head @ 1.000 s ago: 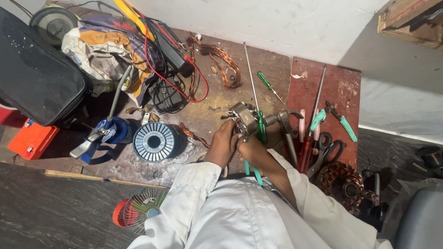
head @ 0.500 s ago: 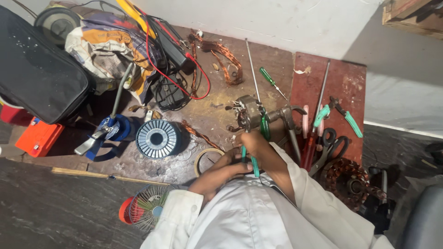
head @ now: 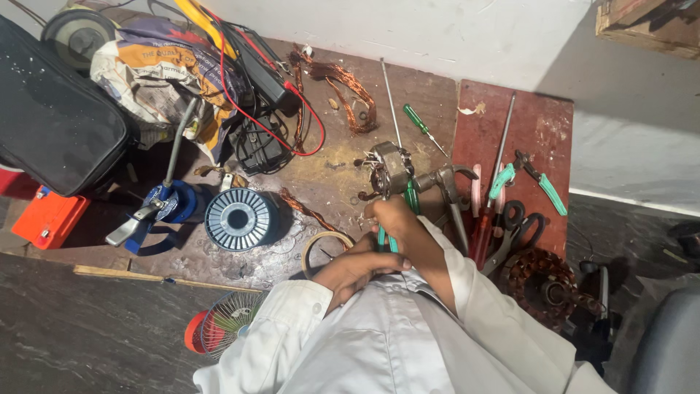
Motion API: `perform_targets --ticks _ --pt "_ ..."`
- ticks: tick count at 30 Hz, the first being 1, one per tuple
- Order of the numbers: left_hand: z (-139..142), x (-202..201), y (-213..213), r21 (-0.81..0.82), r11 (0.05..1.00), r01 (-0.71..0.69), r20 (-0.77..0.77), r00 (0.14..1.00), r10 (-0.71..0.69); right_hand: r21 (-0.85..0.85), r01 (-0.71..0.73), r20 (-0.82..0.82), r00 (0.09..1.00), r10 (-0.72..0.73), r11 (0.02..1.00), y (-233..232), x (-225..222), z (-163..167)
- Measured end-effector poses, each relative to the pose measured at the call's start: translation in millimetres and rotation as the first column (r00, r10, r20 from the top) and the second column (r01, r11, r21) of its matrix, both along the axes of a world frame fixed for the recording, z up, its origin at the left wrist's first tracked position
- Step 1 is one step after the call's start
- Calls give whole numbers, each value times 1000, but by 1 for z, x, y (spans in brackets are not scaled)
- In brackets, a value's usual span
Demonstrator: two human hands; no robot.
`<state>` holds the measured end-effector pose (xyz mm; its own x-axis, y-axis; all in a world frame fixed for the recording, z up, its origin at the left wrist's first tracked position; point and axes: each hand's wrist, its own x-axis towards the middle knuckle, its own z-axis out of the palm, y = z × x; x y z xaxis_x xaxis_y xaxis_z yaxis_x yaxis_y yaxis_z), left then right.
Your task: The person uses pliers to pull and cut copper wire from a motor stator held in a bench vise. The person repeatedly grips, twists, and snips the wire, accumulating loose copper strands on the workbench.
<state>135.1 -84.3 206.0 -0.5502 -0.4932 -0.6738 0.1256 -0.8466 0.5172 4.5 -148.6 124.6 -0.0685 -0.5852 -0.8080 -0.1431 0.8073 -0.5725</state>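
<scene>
pliers [head: 386, 239] with green handles sit between your two hands now, drawn back close against your chest. your right hand [head: 397, 219] is closed round the handles from above, and your left hand [head: 357, 268] is curled beneath it, fingers folded in; whether it grips the tool or only steadies it, you cannot tell from this angle. a second ago both hands were stretched forward at the small motor stator [head: 389, 169] with its copper windings. they have since come away from it, and the stator stands alone just beyond your right knuckles, no longer touched. so the pulling or cutting at the windings has paused, and the work in hand has shifted from the stator to the tool itself.

just left of your left hand lies a loose ring of tape [head: 326, 250], and further left the round wire spool [head: 239, 219]. to the right of your right hand, a grey hammer-like tool [head: 443, 182], scissors [head: 514, 233] and a second pair of green-handled pliers [head: 536, 179] lie on the red board [head: 543, 128]. ahead of the stator, a green screwdriver [head: 419, 124] and scraps of copper wire [head: 343, 84].
</scene>
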Motion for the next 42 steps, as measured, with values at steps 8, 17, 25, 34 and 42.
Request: perform_targets --ticks 8,17,25,34,42 --pt "-3 2 -3 -132 991 15 32 999 -11 -39 -5 369 929 19 999 6 -11 47" --pt "-4 4 -4 -257 964 75 70 996 -59 138 -200 -141 965 219 970 6 2 41" --pt "-22 -11 -9 -417 907 55 225 973 44 -318 -818 -541 571 617 478 -20 -14 -11" --pt "-26 -18 -20 -443 895 59 245 968 58 -5 -513 -445 770 458 858 -30 -1 4" --pt "-36 -16 -32 -546 812 205 430 901 61 6 -496 -485 758 436 868 -39 0 -6"
